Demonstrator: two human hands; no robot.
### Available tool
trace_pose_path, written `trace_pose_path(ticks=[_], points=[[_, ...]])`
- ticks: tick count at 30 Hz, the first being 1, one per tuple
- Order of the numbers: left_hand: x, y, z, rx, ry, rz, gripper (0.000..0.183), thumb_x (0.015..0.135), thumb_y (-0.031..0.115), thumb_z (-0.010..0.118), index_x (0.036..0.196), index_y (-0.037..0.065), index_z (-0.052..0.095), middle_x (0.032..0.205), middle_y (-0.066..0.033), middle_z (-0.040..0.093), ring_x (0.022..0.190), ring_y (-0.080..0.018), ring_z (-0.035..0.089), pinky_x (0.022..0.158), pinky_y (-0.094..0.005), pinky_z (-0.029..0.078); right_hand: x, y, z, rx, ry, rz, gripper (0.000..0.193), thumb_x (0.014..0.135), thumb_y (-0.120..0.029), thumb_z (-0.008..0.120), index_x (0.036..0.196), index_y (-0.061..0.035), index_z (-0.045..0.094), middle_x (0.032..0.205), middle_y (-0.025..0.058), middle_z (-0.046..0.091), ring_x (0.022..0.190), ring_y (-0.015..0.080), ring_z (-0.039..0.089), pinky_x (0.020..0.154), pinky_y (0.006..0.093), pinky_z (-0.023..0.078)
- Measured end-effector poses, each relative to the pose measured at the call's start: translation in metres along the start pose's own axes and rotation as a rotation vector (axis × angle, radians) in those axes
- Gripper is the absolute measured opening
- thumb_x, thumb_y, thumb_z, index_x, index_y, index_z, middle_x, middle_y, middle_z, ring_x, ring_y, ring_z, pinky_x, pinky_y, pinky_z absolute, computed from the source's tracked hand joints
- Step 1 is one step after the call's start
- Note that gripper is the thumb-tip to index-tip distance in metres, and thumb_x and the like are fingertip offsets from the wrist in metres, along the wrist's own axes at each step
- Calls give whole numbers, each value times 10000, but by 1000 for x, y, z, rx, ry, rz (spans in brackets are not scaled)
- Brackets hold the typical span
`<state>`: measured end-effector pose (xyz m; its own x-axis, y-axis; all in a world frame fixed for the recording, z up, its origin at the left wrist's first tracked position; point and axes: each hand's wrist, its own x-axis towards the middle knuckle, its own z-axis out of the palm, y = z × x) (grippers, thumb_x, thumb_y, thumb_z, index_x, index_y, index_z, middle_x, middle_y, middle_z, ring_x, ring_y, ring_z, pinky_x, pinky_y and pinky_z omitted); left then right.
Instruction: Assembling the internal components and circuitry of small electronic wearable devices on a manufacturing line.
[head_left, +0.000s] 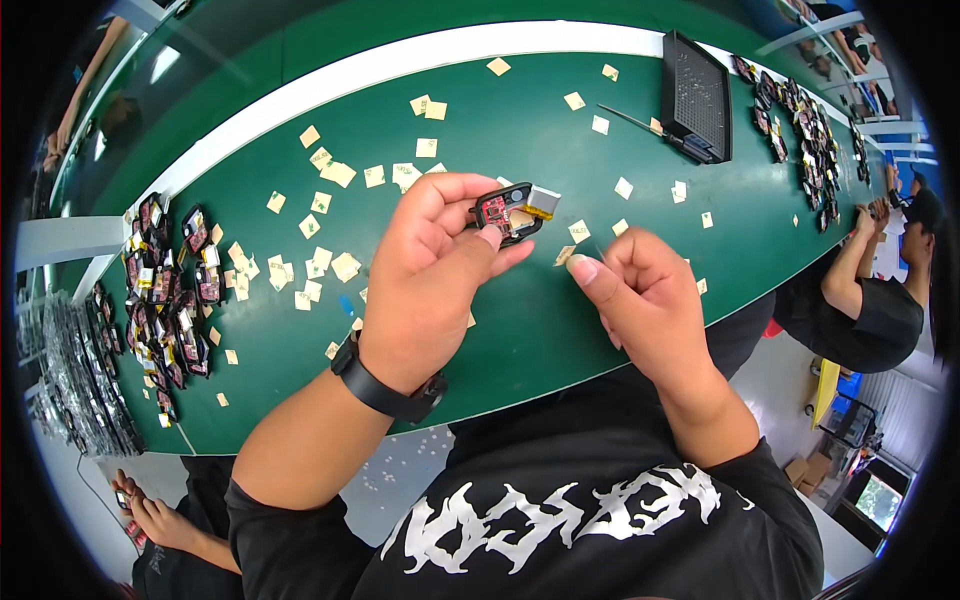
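My left hand (435, 265) grips a small black plastic housing (512, 236) between thumb and fingers, above the table. Inside it sits a red circuit board (494, 211), and a silver battery pouch (542, 202) with a yellow taped end tips up out of its far right side. To the right, my right hand (645, 295) pinches a small cream paper square (565, 256) between thumb and forefinger, a short way off the housing and not touching it. The remaining fingers of that hand are curled in.
Cream paper squares (338, 174) lie scattered over the green table (500, 130). Similar housings (165, 300) pile up at the left, with more (815, 140) at the far right. A black tray (697, 95) stands at the back beside a thin screwdriver (625, 117). Other people sit at both sides.
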<state>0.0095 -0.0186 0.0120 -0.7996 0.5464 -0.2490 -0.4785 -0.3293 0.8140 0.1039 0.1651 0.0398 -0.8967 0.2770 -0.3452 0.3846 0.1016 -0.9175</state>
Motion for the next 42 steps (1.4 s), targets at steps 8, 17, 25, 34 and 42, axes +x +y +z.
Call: trace_pose_path(ticks=[8,17,25,34,42], points=[[-3,-3,0,7,-42,73,414,942,-103,439,1335,7,504,1341,-146,584,1264,-254,602,1087,-475,515,-1,-7,-3,162,-134,167,186,1036,-205,641,956,-37,630,710,-15,614,578,33,519,520,191,389],[-4,-3,-1,-13,-59,78,440,918,-93,421,1342,-4,498,1343,-150,579,1280,-255,589,1103,-487,496,-5,0,13,575,-268,321,135,1056,-143,567,1097,-24,521,786,100,699,570,139,662,486,240,496],[-3,-1,-6,-6,-115,79,389,950,-63,408,1319,-5,514,1346,-165,581,1278,-267,589,1103,-479,496,2,-3,18,611,-302,350,136,1047,-131,580,1077,-19,509,784,129,705,547,165,669,457,255,504],[-3,-8,1,136,-56,136,225,1053,11,449,1266,2,519,1293,-152,603,1234,-255,621,1046,-424,554,7,4,24,687,-201,236,151,1043,-127,593,1036,-9,499,757,124,687,520,151,649,427,242,489],[-3,0,2,-6,15,12,232,1077,55,415,1297,-5,457,1264,-198,603,1138,-351,692,979,-418,599,4,-2,29,526,-159,119,128,1040,-89,590,1044,-13,486,764,104,674,500,109,607,409,222,450]])
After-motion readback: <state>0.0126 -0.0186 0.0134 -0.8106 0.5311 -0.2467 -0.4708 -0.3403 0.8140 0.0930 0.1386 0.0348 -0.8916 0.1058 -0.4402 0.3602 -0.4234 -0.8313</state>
